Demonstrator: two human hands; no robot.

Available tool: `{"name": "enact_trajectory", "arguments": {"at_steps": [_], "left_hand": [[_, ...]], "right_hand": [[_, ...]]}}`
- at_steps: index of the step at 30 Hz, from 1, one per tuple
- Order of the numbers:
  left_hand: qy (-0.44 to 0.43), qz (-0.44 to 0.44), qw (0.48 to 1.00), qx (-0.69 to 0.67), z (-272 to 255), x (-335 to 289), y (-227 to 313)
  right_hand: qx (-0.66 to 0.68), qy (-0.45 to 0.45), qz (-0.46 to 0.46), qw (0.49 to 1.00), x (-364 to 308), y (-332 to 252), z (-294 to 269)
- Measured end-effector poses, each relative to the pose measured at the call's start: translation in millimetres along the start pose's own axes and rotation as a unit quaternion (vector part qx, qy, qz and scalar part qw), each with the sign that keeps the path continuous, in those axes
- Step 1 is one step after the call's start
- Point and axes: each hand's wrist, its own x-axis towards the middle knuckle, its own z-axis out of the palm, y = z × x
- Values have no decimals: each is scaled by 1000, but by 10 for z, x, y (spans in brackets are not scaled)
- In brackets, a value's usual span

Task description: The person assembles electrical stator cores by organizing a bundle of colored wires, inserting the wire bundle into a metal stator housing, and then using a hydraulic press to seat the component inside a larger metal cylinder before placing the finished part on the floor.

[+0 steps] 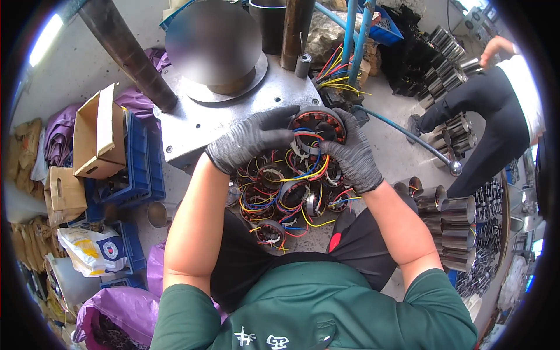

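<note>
Between my gloved hands is a motor stator (338, 128), a dark ring with reddish-orange windings inside and blue, red and yellow leads hanging from it. It is held at the front edge of the metal press plate. My left hand (254, 140) grips its left side, fingers stretched toward the rim and thumb lower down. Around the right side wraps my right hand (353, 154), its thumb near the leads. Below them, several more wound stators (271, 175) lie heaped between my legs, their coloured wires tangled.
A round metal head (213, 44), partly blurred, stands on the press plate (181, 131) between thick posts. Blue crates (137, 157) and cardboard boxes (102, 137) are at left. A ball-ended lever (402, 129) reaches right, near another person's legs (496, 111) and stacked metal cylinders (458, 224).
</note>
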Motion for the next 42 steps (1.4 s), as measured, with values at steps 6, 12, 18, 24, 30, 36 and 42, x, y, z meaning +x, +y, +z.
{"name": "enact_trajectory", "arguments": {"at_steps": [6, 12, 18, 24, 30, 36, 42], "left_hand": [[87, 112, 954, 265, 219, 224, -222], [233, 137, 777, 568, 275, 328, -346], [188, 76, 865, 459, 271, 314, -268], [248, 124, 778, 564, 299, 345, -364], [275, 100, 763, 577, 317, 356, -304], [317, 79, 792, 515, 273, 359, -346], [284, 68, 839, 460, 300, 283, -363]], "right_hand": [[44, 5, 22, 999, 4, 30, -16], [-42, -18, -7, 999, -47, 9, 102], [-50, -9, -47, 998, -76, 2, 122], [-75, -14, -52, 996, -65, -33, 194], [-3, -64, -40, 997, -125, 31, 229], [-78, -97, -87, 988, -78, 110, 155], [-200, -18, -133, 971, -83, -5, 128]]}}
